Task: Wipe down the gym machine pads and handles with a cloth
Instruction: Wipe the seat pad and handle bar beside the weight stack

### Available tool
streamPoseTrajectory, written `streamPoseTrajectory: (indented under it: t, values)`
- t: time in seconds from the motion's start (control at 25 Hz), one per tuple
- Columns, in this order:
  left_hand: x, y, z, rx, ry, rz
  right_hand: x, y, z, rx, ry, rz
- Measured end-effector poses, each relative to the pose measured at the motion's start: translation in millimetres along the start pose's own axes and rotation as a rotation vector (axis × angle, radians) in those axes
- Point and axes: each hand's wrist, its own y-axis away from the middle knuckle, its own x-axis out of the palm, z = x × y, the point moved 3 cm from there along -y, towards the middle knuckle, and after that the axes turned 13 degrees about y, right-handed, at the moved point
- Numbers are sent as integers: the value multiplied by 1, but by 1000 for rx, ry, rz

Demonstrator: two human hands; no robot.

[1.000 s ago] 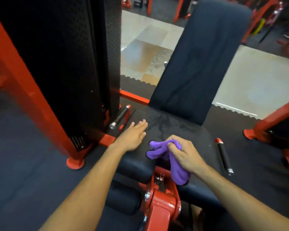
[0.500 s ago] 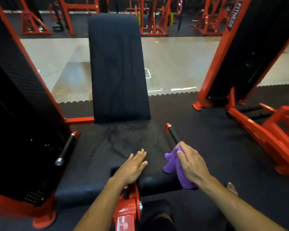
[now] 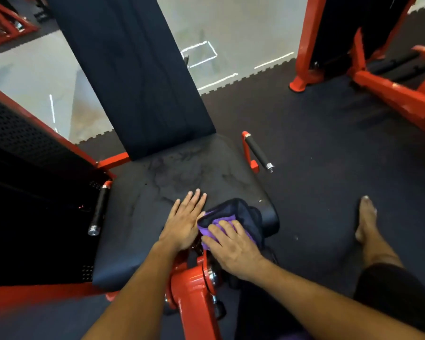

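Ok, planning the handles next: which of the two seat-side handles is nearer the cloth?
The right handle, beside the seat's right edge; the cloth lies on that side, while the left handle sits beyond the left hand.

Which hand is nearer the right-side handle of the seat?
Right. The right hand presses the cloth at the seat's front edge, on the side of the right handle; the left hand lies flat just beyond it, farther off.
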Motion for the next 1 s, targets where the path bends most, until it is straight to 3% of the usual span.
streamPoseTrajectory:
  t: [0.2, 0.28, 0.4, 0.48, 0.68, 0.76, 0.88, 1.0]
  values:
    - [0, -7, 1, -59, 65, 15, 0, 30, -42, -291, 64, -89]
    - [0, -8, 1, -66, 94, 23, -9, 45, -78, -179, 105, -112]
    - [0, -8, 0, -69, 108, 30, -23, 58, -108, 188, 135, -78]
    - [0, -8, -1, -80, 102, 43, -23, 61, -100, 256, 137, -59]
    - [-2, -7, -2, -71, 109, 63, -5, 20, -23, -291, 89, -88]
    - [-2, -7, -2, -65, 84, 66, -2, 10, -6, -399, 63, -87]
    - [-3, -6, -2, -81, 119, 81, -6, 25, -36, -596, 102, -112]
    - [-4, -7, -3, -88, 132, 90, -22, 62, -109, -681, 233, -207]
